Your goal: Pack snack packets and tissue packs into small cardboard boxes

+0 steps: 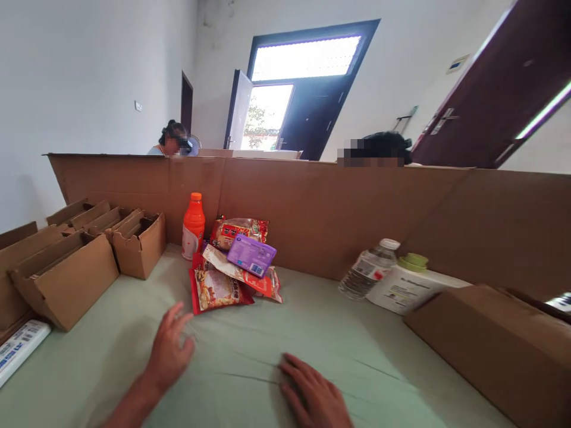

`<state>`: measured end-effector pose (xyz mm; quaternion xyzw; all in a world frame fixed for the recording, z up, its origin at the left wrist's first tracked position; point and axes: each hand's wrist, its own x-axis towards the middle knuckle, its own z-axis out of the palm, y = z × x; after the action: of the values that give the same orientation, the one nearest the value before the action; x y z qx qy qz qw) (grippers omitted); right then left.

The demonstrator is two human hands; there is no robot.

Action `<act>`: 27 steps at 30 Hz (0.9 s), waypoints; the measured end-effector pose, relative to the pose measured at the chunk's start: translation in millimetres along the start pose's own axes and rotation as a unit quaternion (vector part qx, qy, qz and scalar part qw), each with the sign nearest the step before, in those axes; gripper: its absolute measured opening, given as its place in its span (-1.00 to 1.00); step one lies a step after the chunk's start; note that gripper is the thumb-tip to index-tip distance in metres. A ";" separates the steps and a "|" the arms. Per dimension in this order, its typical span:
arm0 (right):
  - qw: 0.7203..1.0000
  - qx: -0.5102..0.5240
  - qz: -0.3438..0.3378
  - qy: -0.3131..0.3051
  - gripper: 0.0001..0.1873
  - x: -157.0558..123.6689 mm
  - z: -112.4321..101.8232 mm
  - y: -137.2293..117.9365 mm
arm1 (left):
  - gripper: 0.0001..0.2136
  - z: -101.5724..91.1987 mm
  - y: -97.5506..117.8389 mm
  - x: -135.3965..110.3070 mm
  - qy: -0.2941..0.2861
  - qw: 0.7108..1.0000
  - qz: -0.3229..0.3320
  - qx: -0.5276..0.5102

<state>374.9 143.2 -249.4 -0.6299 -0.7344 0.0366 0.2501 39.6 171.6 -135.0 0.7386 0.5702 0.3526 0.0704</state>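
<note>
My left hand (169, 351) lies flat and open on the pale green tablecloth (250, 333), fingers spread, holding nothing. It is just below a pile of snack packets (223, 285). My right hand (314, 395) rests palm down on the cloth near the bottom edge, fingers loosely stretched, empty. On top of the pile sits a purple box (251, 254). An orange bottle (193, 227) stands upright behind the pile, against the cardboard wall (339, 208).
Several open cardboard boxes (80, 255) line the left side. A clear water bottle (368, 267) and a white jug with a green cap (413, 284) lie at right, by a closed carton (495, 345). Two people sit beyond the cardboard wall.
</note>
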 end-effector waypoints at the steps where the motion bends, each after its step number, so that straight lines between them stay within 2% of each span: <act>1: 0.999 -0.001 -0.035 -0.024 -0.55 7.9 5.3 -19.7 | -0.64 -15.4 -5.3 17.7 0.026 1.000 -0.009 0.010; 4: 0.993 -0.006 -0.095 -0.065 -0.54 21.5 9.8 -49.9 | -0.61 -63.6 -24.8 79.8 0.093 0.994 -0.039 0.042; 7: 0.993 -0.002 -0.092 -0.077 -0.55 23.5 7.8 -52.2 | -0.51 -97.0 -45.6 142.3 0.116 0.988 -0.069 0.073; 10: 0.994 0.011 -0.072 -0.083 -0.58 23.3 4.7 -51.6 | -0.43 -107.4 -63.6 187.1 0.104 0.982 -0.109 0.111; 13: 0.994 0.023 -0.059 -0.093 -0.59 26.1 -0.5 -56.7 | -0.61 -108.4 -72.3 200.3 0.075 0.977 -0.143 0.137; 16: 0.993 0.035 -0.054 -0.098 -0.58 28.6 -7.5 -63.8 | -0.74 -115.2 -65.6 177.5 0.065 0.976 -0.148 0.146; 18: 0.993 0.045 -0.051 -0.095 -0.58 28.5 -11.0 -67.6 | -0.74 -126.0 -54.8 145.9 0.063 0.977 -0.139 0.146; 21: 0.993 0.067 -0.049 -0.080 -0.57 26.3 -11.4 -68.5 | -0.76 -152.2 -43.4 85.4 0.056 0.983 -0.119 0.127; 23: 0.993 0.091 -0.042 -0.056 -0.58 24.8 -8.4 -63.9 | -0.76 -174.5 -46.6 44.1 0.048 0.989 -0.116 0.082; 27: 0.985 0.167 0.009 0.032 -0.59 22.3 0.2 -49.4 | -0.70 -214.9 -71.1 -23.8 0.028 0.995 -0.092 -0.017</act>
<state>328.2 154.2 -224.2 -0.5868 -0.7039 0.1409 0.3747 -148.4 110.5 -22.1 0.6718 0.6313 0.3747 0.0990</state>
